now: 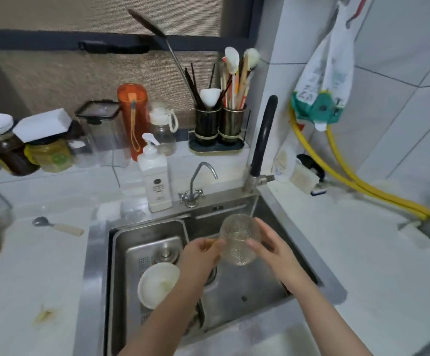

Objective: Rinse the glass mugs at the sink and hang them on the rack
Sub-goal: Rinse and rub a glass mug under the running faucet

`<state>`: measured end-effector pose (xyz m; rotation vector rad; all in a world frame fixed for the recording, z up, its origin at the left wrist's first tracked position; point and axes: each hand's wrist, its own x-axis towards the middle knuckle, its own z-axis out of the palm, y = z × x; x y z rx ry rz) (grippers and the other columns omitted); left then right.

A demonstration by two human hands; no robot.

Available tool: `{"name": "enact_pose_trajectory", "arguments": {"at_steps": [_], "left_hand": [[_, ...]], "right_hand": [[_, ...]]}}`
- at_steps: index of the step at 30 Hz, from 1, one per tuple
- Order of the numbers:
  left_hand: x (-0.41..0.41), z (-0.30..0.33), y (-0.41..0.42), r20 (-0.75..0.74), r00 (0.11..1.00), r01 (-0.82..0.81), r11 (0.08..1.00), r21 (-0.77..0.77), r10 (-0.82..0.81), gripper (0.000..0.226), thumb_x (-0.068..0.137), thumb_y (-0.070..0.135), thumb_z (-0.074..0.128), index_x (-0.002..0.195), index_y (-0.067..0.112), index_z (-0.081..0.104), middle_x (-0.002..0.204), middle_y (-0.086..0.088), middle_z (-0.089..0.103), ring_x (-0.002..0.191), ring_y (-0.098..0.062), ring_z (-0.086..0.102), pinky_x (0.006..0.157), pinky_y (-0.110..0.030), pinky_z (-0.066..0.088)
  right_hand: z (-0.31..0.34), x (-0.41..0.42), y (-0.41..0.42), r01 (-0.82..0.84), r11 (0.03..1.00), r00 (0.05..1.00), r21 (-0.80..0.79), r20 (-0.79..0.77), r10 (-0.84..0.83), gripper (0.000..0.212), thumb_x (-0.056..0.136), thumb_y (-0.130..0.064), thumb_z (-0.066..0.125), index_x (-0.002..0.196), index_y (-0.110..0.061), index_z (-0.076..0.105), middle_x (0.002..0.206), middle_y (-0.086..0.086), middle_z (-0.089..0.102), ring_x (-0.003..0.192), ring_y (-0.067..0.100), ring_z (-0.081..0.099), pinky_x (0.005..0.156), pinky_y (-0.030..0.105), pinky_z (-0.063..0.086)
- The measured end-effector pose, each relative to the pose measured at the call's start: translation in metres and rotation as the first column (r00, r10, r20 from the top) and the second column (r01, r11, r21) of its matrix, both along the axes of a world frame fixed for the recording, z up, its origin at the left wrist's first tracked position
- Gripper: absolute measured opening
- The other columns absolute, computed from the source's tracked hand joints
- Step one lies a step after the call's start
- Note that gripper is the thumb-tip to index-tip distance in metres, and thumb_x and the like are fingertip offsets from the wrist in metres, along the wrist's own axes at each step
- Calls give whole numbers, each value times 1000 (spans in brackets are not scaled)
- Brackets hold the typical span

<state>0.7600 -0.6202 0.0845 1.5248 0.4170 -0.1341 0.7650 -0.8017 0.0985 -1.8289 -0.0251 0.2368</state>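
Note:
A clear textured glass mug (pixel 237 237) with an amber handle is tilted over the steel sink (pixel 304 242), its mouth facing up and away toward the black-sleeved faucet (pixel 261 140). A thin stream of water runs down beside its rim. My left hand (pixel 202 253) grips the amber handle on the mug's left. My right hand (pixel 269 244) presses against the mug's right side, fingers spread along the glass. No rack is in view.
A white bowl (pixel 157 282) sits in a steel drainer basket in the sink's left half. A soap pump bottle (pixel 154 181) and small tap (pixel 196 186) stand behind the sink. A spoon (pixel 57 226) lies on the left counter. Jars, bottles and utensil holders line the back.

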Motion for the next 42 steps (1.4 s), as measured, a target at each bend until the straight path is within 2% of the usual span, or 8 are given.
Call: {"name": "enact_pose_trajectory", "arguments": {"at_steps": [3, 7, 14, 20, 25, 29, 31, 42], "left_hand": [[16, -2, -15, -13, 999, -45, 998, 44, 45, 14, 81, 31, 74, 80, 18, 68, 77, -3, 72, 79, -23, 69, 85, -40, 56], [36, -1, -34, -16, 992, -121, 992, 32, 122, 11, 82, 21, 73, 78, 13, 67, 68, -3, 67, 65, -16, 61, 76, -34, 54], [64, -7, -62, -30, 964, -267, 959, -95, 266, 11, 80, 14, 74, 70, 10, 70, 69, -9, 65, 70, -19, 58, 79, -38, 50], [79, -2, -74, 13, 950, -307, 942, -135, 312, 23, 82, 4, 69, 60, 10, 68, 74, -16, 61, 70, -21, 56, 72, -35, 47], [91, -1, -81, 11, 943, -327, 930, -166, 333, 12, 82, 3, 67, 70, 2, 66, 81, -19, 63, 77, -24, 56, 71, -31, 48], [99, -2, -83, 0, 948, -315, 938, -142, 318, 7, 81, 6, 69, 78, 0, 68, 87, -17, 68, 80, -22, 60, 74, -28, 52], [102, -3, -84, 0, 948, -314, 939, -138, 317, 8, 81, 6, 69, 80, -2, 68, 87, -15, 69, 81, -21, 62, 70, -23, 54], [110, -9, -80, -26, 938, -345, 930, -130, 344, 7, 81, 5, 70, 79, -2, 67, 84, -16, 67, 81, -24, 58, 77, -32, 51]], "right_hand": [[-1, 25, -18, 6, 999, 1000, -44, -1, -6, 68, 75, -61, 64, 137, -39, 46, 141, -14, 50, 127, 5, 48, 108, 32, 40], [-3, 70, -43, 54, 991, 998, -119, 38, -49, 45, 90, -37, 59, 133, -26, 53, 130, -13, 55, 115, 1, 51, 86, 8, 39], [-21, 170, -76, 60, 933, 998, -356, 41, -49, 35, 95, -27, 55, 128, -13, 56, 124, 2, 59, 115, 21, 55, 93, 23, 35], [-52, 237, -91, 90, 947, 985, -307, -115, -131, 57, 91, -35, 60, 138, -10, 40, 130, 9, 51, 114, 28, 53, 102, 45, 44], [-64, 275, -94, 138, 936, 983, -324, -71, -170, 53, 93, -27, 59, 136, -1, 40, 126, 13, 52, 117, 31, 52, 95, 37, 40], [-73, 297, -97, 97, 879, 994, -467, 3, -109, 21, 97, -19, 48, 102, 0, 58, 96, 14, 60, 101, 34, 60, 74, 29, 35], [-78, 304, -97, 114, 861, 993, -495, 35, -112, 23, 97, -14, 46, 93, 3, 60, 88, 17, 61, 95, 35, 62, 72, 32, 39], [-87, 311, -101, 218, 874, 975, -435, 62, -213, 30, 98, -6, 38, 101, 8, 65, 105, 24, 66, 96, 34, 58, 73, 25, 31]]}}
